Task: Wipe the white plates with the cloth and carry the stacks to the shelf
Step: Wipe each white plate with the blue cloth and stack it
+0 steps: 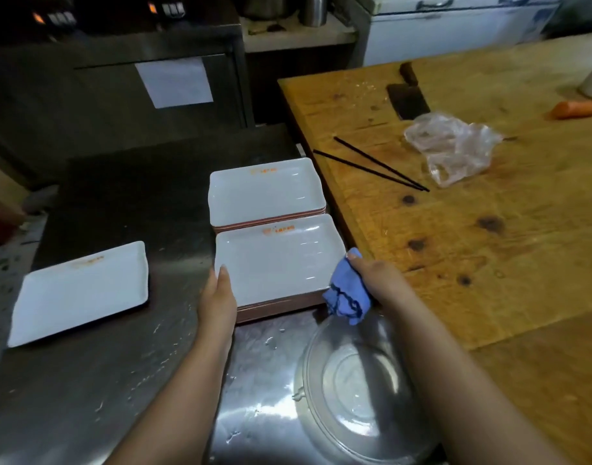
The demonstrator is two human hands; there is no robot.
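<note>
Two stacks of white rectangular plates stand on the steel counter [120,364]: a near stack [278,263] and a far stack [264,193] right behind it. A single white plate [80,293] lies apart to the left. My left hand [217,297] rests against the near stack's left front corner, fingers fairly straight. My right hand [378,280] grips a bunched blue cloth [346,290] at the near stack's right front corner. The cloth hangs over the stack's edge.
An upturned metal bowl [358,391] sits on the counter just in front of the near stack. To the right is a wooden chopping table [489,213] with black chopsticks [371,166], a crumpled plastic bag [452,146], a cleaver [408,95] and a carrot [576,109].
</note>
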